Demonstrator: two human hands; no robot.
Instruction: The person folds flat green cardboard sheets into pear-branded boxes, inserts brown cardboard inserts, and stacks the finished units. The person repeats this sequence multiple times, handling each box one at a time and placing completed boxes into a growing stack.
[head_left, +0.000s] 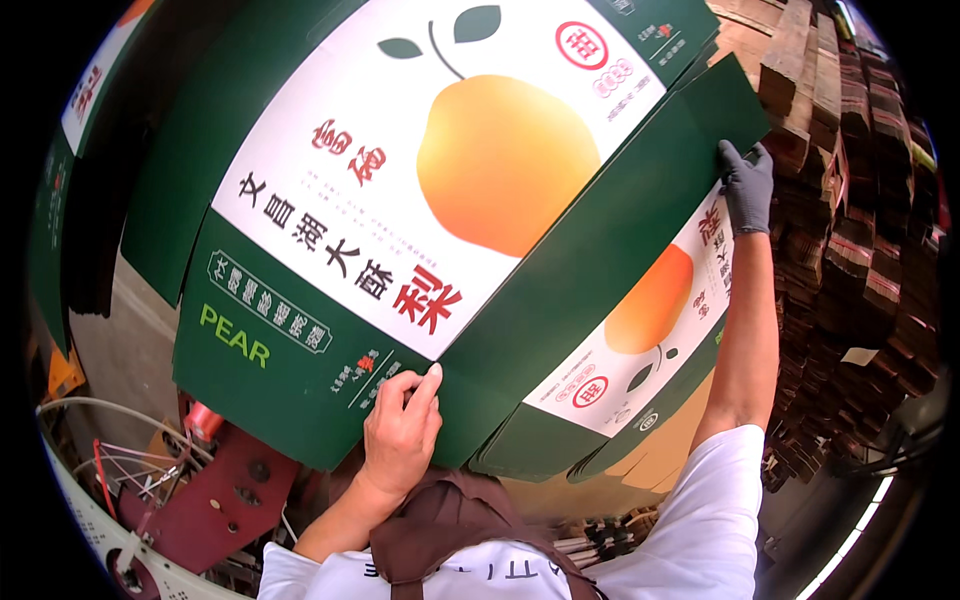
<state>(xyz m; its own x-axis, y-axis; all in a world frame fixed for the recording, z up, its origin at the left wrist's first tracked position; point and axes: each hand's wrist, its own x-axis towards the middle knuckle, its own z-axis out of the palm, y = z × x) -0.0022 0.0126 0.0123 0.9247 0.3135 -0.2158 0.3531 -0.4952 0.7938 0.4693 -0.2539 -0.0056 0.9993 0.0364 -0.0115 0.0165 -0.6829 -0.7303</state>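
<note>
While the brown apron (430,525) covers part of its near edge, a flat green cardboard box (510,310) spreads under both hands.
The bare left hand (403,420) rests at a near corner of the white print, fingers loosely curled; whether they pinch anything is unclear. Farther out, the gloved right hand (748,185) touches the right edge, fingers slightly spread, their undersides hidden, so a grasp cannot be told. The box's far end is cut off; brown stacks (870,200) beyond are hard to make out.
</note>
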